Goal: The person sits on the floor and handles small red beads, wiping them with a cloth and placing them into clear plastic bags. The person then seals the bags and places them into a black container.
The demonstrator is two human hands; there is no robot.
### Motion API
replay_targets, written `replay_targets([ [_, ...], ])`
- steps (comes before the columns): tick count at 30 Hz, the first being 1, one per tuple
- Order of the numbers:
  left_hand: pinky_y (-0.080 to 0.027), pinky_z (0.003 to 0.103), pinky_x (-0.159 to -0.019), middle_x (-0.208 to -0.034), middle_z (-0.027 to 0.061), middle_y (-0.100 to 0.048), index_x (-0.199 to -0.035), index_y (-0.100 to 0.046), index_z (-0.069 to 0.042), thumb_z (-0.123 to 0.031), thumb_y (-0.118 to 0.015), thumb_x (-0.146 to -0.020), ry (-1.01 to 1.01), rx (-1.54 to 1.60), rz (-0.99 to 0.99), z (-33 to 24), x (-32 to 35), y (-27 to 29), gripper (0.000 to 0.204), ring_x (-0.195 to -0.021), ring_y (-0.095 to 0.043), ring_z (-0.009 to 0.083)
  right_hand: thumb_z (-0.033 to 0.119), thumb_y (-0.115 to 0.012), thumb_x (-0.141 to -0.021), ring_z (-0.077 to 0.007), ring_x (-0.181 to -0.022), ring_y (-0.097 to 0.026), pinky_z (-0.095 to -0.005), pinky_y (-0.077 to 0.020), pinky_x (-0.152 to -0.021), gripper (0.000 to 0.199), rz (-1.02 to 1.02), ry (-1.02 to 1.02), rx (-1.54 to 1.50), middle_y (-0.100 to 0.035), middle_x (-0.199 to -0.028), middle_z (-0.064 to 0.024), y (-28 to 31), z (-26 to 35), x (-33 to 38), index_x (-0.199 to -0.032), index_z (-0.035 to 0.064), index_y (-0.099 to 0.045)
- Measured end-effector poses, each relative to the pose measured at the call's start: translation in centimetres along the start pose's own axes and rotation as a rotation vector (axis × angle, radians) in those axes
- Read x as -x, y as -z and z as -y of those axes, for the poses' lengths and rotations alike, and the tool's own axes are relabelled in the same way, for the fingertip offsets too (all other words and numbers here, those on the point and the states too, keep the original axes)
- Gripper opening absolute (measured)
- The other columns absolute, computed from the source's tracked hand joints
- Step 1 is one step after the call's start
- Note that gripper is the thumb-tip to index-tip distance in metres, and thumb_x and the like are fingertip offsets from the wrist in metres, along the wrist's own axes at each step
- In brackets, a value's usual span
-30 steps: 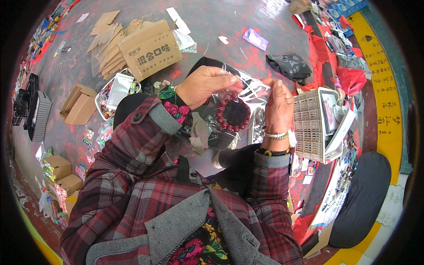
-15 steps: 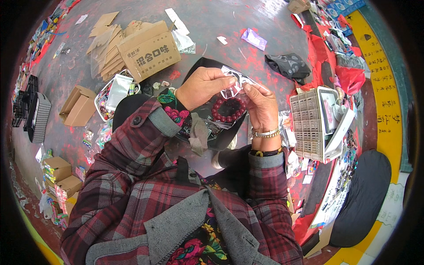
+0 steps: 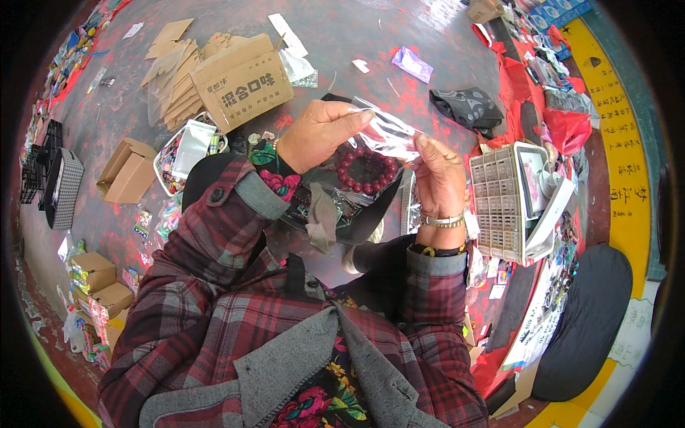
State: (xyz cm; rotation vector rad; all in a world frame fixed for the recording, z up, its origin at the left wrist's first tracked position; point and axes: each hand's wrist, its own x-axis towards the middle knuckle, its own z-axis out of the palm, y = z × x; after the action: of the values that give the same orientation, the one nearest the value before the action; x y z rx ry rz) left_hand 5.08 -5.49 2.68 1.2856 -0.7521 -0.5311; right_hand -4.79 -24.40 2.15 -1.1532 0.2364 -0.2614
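Observation:
Between my two hands a clear plastic bag (image 3: 387,133) is stretched, its upper part shiny with glare. My left hand (image 3: 322,135) pinches one corner between thumb and fingers. The opposite corner is pinched by my right hand (image 3: 439,175). Just below the glare shows a ring of dark red beads, a bracelet (image 3: 367,171); it seems to lie inside the bag, though the film's lower edge is hard to make out. Under it, on my lap, is a black holder (image 3: 367,221) with small items, and a grey cloth strip (image 3: 322,217) hangs over its near edge.
An upright cardboard box (image 3: 242,89) with flattened cartons stands at far left, near a white basket (image 3: 187,157) of small goods. To the right is a pale plastic crate (image 3: 494,203) with things in it. A dark folded bag (image 3: 465,108) and a purple packet (image 3: 412,64) lie ahead.
My hands have moved apart, the right one going rightward, and the bag's upper edge is now pulled wide. The bead bracelet stays at nearly the same place.

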Motion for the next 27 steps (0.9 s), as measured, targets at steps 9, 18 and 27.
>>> replay_targets([
  [9,-0.047,0.029,-0.076,-0.090,0.0154,-0.064,-0.098,-0.057,0.006,-0.027,-0.039,-0.096,0.078,0.190,-0.034,0.8,0.3,0.2,0.038,-0.083,-0.062,0.0184,0.023,-0.048,-0.093,-0.0198,-0.072,-0.063,-0.0269,-0.0483,-0.062,0.027,0.078,0.192,0.044,-0.065,-0.080,-0.0128,-1.6,0.0,0.4,-0.087,-0.0007,-0.060],
  [18,-0.038,0.033,-0.091,-0.112,0.0086,-0.059,-0.103,-0.059,-0.003,-0.023,-0.064,-0.080,-0.212,-0.182,-0.110,-0.3,-0.3,0.3,0.031,-0.112,-0.049,0.0188,0.020,-0.048,-0.092,-0.0138,-0.069,-0.059,-0.0245,-0.0453,-0.062,0.026,0.133,0.322,0.463,-0.065,-0.082,-0.0083,-1.5,0.2,0.5,-0.084,-0.0011,-0.062],
  [27,-0.039,0.039,-0.088,-0.093,0.0034,-0.065,-0.081,-0.067,-0.008,-0.020,-0.064,-0.076,-0.418,-0.891,0.129,0.8,-0.1,0.0,0.014,-0.105,-0.054,0.0271,0.012,-0.054,-0.088,-0.0172,-0.067,-0.060,-0.0270,-0.0462,-0.061,0.015,0.265,0.463,0.852,-0.064,-0.076,-0.0086,-1.8,0.1,0.8,-0.085,0.0000,-0.063],
])
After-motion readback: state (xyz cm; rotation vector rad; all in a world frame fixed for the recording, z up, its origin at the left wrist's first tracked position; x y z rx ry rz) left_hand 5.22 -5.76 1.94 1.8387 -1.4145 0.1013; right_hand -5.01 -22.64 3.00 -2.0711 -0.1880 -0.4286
